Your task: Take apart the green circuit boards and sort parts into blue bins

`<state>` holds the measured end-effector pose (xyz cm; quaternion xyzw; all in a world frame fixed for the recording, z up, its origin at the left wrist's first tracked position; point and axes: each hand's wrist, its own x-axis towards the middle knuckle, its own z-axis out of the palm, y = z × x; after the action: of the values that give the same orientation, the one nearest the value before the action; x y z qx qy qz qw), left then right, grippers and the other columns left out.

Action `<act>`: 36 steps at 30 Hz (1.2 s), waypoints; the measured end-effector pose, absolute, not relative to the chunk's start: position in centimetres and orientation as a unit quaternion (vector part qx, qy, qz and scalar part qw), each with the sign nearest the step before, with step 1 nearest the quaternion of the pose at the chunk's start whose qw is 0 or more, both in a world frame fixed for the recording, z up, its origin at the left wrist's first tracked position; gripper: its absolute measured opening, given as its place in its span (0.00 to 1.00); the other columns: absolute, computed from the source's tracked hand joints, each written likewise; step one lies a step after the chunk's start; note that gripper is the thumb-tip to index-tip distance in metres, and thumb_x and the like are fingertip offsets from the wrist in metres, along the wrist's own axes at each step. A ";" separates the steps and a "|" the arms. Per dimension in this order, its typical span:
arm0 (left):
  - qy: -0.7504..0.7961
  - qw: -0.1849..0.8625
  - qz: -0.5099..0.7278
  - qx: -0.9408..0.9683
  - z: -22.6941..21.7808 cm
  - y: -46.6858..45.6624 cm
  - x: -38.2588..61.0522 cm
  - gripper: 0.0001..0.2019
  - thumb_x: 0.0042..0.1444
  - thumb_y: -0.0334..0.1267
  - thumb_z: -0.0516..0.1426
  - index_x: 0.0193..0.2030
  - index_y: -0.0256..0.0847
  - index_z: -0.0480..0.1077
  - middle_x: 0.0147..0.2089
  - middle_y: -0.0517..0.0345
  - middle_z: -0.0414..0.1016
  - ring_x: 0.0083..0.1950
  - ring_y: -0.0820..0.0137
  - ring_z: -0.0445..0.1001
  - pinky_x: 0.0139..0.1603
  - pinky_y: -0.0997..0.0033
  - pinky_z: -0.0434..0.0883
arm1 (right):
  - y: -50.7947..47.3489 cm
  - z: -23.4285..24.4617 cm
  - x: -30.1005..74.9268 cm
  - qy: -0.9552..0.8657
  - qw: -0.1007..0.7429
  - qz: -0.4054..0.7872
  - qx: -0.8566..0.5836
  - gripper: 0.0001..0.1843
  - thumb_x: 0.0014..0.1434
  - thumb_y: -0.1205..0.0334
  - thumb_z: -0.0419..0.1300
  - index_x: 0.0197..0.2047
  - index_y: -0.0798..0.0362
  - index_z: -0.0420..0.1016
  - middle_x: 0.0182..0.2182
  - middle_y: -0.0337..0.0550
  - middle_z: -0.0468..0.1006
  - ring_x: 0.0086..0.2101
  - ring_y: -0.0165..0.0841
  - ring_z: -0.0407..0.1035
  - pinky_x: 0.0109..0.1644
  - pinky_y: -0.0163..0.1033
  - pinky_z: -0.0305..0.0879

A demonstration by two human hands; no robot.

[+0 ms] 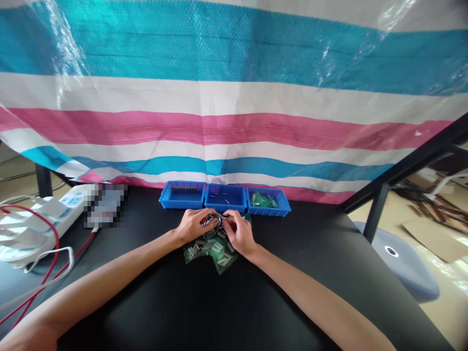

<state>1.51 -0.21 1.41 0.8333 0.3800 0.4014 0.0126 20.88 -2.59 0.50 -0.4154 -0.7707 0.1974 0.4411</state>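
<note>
My left hand (193, 225) and my right hand (238, 233) meet over a small heap of green circuit boards (214, 249) with silvery parts on the black table (204, 302). Both hands have their fingers curled and pinch small metal and green pieces (216, 219) between them; which piece each finger holds is too small to make out. Just beyond the hands stand three blue trays in a row: the left tray (182, 195) holds a line of small dark parts, the middle tray (224, 197) a few thin pins, the right tray (268, 201) green boards.
A striped blue, white and pink tarp (234, 107) hangs behind the trays. At the left lie a white power strip (69, 202), white plugs and red and white cables (51, 258). A black frame leg (375, 209) and a grey round stool (405, 263) are at the right.
</note>
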 end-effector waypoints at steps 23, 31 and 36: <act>0.341 0.025 0.400 0.851 0.4 0.1 1.3 0.09 0.59 0.40 0.55 0.40 0.38 0.73 0.17 0.68 0.65 0.17 0.81 0.60 0.23 0.82 0.62 | -2.2 0.0 20.7 -0.795 0.431 0.184 -0.386 0.09 0.66 0.61 0.52 0.44 0.49 0.72 0.36 0.41 0.80 0.35 0.33 0.76 0.40 0.33 0.68; 0.345 0.094 0.350 0.866 1.3 -0.2 1.0 0.12 0.62 0.42 0.54 0.46 0.38 0.70 0.28 0.62 0.71 0.24 0.79 0.65 0.28 0.80 0.64 | -2.2 0.0 20.8 -0.786 0.445 0.186 -0.388 0.09 0.67 0.61 0.51 0.43 0.50 0.72 0.34 0.42 0.79 0.32 0.32 0.75 0.39 0.32 0.68; 0.360 0.112 0.361 0.853 1.4 -0.1 1.1 0.15 0.60 0.46 0.55 0.48 0.39 0.69 0.40 0.54 0.73 0.25 0.79 0.62 0.27 0.78 0.64 | -2.4 0.4 20.9 -0.764 0.475 0.187 -0.394 0.09 0.66 0.60 0.52 0.41 0.51 0.72 0.32 0.42 0.78 0.30 0.32 0.74 0.38 0.33 0.69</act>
<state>1.06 -0.07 1.36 0.8531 0.3600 0.3605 0.1122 20.86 -2.40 0.43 -0.3945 -0.7641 0.1872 0.4749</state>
